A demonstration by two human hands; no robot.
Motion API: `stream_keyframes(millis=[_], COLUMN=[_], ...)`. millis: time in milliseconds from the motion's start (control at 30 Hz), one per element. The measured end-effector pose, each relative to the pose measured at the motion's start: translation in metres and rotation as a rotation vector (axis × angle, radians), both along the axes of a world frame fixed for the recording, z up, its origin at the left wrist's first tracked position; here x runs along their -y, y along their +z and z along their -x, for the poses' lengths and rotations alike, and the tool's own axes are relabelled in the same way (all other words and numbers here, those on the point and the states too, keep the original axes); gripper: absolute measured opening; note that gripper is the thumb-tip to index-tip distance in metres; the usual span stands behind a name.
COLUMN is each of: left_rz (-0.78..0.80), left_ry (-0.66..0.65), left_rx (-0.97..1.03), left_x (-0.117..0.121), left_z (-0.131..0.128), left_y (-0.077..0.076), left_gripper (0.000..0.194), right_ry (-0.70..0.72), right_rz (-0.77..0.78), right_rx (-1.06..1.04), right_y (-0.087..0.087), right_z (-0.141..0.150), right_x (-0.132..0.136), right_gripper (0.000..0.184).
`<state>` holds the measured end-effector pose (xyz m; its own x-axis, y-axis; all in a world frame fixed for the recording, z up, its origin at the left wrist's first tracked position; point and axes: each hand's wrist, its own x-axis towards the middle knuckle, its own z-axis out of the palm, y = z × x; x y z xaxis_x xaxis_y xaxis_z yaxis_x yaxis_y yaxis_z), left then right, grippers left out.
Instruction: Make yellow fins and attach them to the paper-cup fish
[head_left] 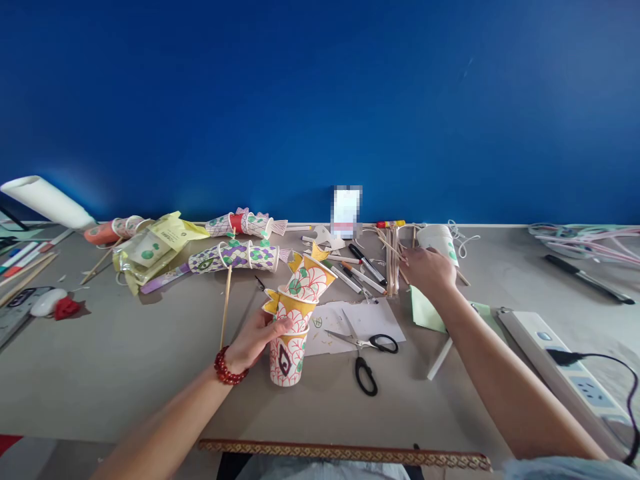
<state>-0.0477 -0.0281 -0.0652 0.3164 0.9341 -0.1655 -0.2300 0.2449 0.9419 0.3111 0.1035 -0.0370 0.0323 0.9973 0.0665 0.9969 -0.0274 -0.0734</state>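
My left hand (257,340) is wrapped around a fish-like figure of stacked paper cups (289,353), drawn with red scales, green patches and an eye. Yellow paper fins (320,252) stick out from its upper cups, and the top cup tilts right. Farther right, my right hand (431,270) reaches to the back of the table, fingers curled at a bundle of thin wooden sticks (393,263). Its fingertips are partly hidden, so what they pinch is unclear. White paper cups (435,237) stand just behind that hand. Between my hands, open scissors (367,343) lie partly on white paper (327,317).
Two decorated cup fish (235,257) (240,223) lie at the back left, beside a yellow package (160,247). Several markers (367,263) lie near a propped phone (346,210). A power strip (565,367) is at right, a black pen (590,280) beyond it. Behind rises a blue wall (320,100).
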Motion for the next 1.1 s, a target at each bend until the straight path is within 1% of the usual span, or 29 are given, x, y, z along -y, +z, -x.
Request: stream_keyframes(millis=[67,100,133,200,267,300,367,500,567,667,767,867,1100], left_rz=[0.001,0.007,0.017,0.035,0.035,0.029,0.02,0.021,0.027,0.052,0.071,0.078,0.071], left_ry=[-0.006,-0.013,-0.022,-0.025,-0.004,0.013,0.031,0.049,0.067,0.07,0.066,0.059,-0.018], left_rx=[0.0,0.002,0.005,0.016,0.028,0.034,0.039,0.04,0.049,0.047,0.032,0.035,0.1], left_x=[0.001,0.001,0.002,0.003,0.004,0.005,0.006,0.008,0.009,0.011,0.012,0.013,0.012], left_z=[-0.001,-0.001,-0.002,-0.004,-0.008,-0.009,-0.013,-0.019,-0.021,-0.024,-0.028,-0.03,-0.028], left_y=[0.001,0.001,0.001,0.0,-0.002,-0.002,-0.003,-0.004,-0.006,-0.006,-0.003,-0.002,-0.007], left_gripper=[0.04,0.04,0.041,0.041,0.041,0.042,0.046,0.048,0.048,0.048,0.047,0.045,0.05], right_ry=[0.084,0.164,0.246,0.324,0.366,0.364,0.35,0.291,0.284,0.276,0.287,0.291,0.271], right_rz=[-0.049,-0.079,-0.148,-0.144,-0.083,-0.046,0.028,0.272,0.331,0.359,0.372,0.345,0.31], right_rx=[-0.065,-0.144,-0.376,-0.537,-0.978,-1.14,-1.356,-1.663,-1.754,-1.813,-1.835,-1.845,-1.827], right_y=[0.009,0.013,0.017,0.019,0.016,0.012,0.004,-0.012,-0.016,-0.02,-0.023,-0.027,-0.032], right_z=[0.015,0.025,0.037,0.062,0.087,0.097,0.113,0.131,0.137,0.143,0.148,0.15,0.147], right_x=[0.017,0.027,0.038,0.06,0.079,0.087,0.098,0.11,0.113,0.117,0.12,0.121,0.12], right_gripper=[0.024,0.026,0.024,0.027,0.034,0.039,0.052,0.075,0.082,0.085,0.081,0.076,0.067])
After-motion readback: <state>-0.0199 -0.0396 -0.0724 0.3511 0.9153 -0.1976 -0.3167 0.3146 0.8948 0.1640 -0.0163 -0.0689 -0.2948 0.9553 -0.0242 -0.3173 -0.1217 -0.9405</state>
